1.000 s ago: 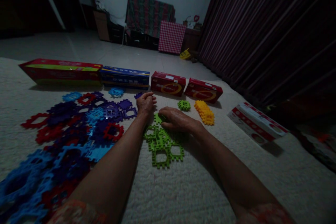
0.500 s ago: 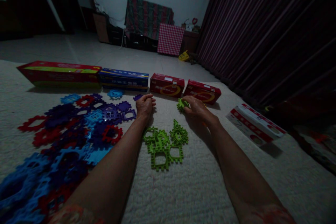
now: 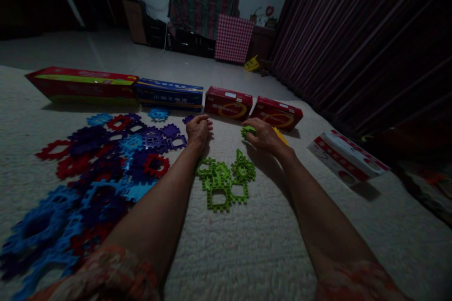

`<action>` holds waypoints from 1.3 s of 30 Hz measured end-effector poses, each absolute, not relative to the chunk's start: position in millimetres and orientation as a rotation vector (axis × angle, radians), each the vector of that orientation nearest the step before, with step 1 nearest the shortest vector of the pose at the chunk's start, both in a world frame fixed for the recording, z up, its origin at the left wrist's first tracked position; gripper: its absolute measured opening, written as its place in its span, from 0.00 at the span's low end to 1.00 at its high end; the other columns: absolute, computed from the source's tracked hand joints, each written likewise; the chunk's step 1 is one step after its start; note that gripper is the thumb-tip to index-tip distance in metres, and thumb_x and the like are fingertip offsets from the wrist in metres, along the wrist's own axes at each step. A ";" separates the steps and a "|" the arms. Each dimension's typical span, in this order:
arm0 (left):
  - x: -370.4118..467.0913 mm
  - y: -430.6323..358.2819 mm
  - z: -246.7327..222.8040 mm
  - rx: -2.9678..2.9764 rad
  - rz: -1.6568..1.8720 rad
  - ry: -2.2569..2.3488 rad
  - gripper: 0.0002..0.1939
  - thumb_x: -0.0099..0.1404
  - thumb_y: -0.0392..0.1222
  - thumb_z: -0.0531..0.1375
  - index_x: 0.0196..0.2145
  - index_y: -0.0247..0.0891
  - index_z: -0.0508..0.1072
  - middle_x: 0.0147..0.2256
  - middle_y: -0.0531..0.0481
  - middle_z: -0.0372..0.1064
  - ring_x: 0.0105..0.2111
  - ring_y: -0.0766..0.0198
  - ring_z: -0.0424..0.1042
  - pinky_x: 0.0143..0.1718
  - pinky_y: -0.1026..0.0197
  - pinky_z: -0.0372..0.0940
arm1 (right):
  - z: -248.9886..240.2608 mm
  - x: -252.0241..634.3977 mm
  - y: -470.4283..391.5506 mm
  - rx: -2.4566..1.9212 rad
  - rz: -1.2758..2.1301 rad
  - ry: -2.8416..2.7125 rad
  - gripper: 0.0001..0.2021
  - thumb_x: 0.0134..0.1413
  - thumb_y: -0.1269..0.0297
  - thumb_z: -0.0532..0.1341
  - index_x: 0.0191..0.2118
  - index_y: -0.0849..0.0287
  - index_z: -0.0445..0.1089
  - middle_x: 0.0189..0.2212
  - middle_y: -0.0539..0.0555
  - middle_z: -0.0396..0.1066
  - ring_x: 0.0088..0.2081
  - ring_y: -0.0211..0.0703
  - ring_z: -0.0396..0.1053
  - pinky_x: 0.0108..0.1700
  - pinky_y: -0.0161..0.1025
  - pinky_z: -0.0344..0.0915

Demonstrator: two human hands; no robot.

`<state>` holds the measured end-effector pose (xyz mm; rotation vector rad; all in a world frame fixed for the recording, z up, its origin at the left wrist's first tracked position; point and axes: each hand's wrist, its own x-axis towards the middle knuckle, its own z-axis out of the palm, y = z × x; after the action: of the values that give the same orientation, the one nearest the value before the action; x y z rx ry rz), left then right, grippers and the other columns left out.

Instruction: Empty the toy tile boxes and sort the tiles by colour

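Note:
My right hand is closed on a green toothed piece, just in front of the red boxes. A yellow piece shows beyond that hand, partly hidden by it. My left hand has its fingers curled in, resting beside a small purple piece; whatever its fingers may hold is hidden. Between my forearms lies a cluster of green interlocking pieces on the pale quilted cover. To the left spreads a pile of blue, red and purple toothed pieces.
Behind the hands stand a long red and yellow box, a blue box and two red boxes. A white and red box sits at the right. Farther back are a draped cabinet and dark curtains.
The view has tilted down a little, so the boxes appear higher. More of the yellow piece shows beside my right hand, which still holds the green piece.

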<state>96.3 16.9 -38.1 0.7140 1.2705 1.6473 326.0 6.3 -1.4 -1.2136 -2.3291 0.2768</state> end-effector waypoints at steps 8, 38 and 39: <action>96.3 17.8 -38.9 0.746 1.638 1.279 0.13 0.50 0.34 0.56 0.35 0.37 0.75 0.25 0.52 0.71 0.21 0.70 0.68 0.21 0.70 0.57 | -3.0 314.2 -45.9 -1.087 0.516 -2.376 0.15 0.51 0.69 0.60 0.45 0.54 0.77 0.48 0.56 0.76 0.51 0.49 0.72 0.57 0.51 0.67; 96.1 26.8 -51.5 0.803 1.662 1.256 0.14 0.49 0.36 0.58 0.35 0.37 0.76 0.24 0.52 0.71 0.19 0.70 0.68 0.19 0.70 0.59 | -6.6 319.4 -64.9 -1.311 0.600 -1.905 0.09 0.47 0.59 0.62 0.34 0.56 0.68 0.32 0.52 0.73 0.34 0.43 0.70 0.39 0.42 0.69; 96.2 26.7 -51.8 0.805 1.660 1.258 0.14 0.49 0.36 0.58 0.35 0.37 0.76 0.24 0.52 0.71 0.19 0.70 0.68 0.19 0.70 0.59 | -8.3 320.9 -63.8 -1.314 0.551 -1.888 0.08 0.48 0.60 0.61 0.34 0.56 0.67 0.32 0.52 0.72 0.34 0.43 0.70 0.39 0.42 0.69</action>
<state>96.2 26.7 -51.8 0.8046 1.2575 1.6605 320.9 -63.8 -8.3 -1.3138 -1.8883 0.5511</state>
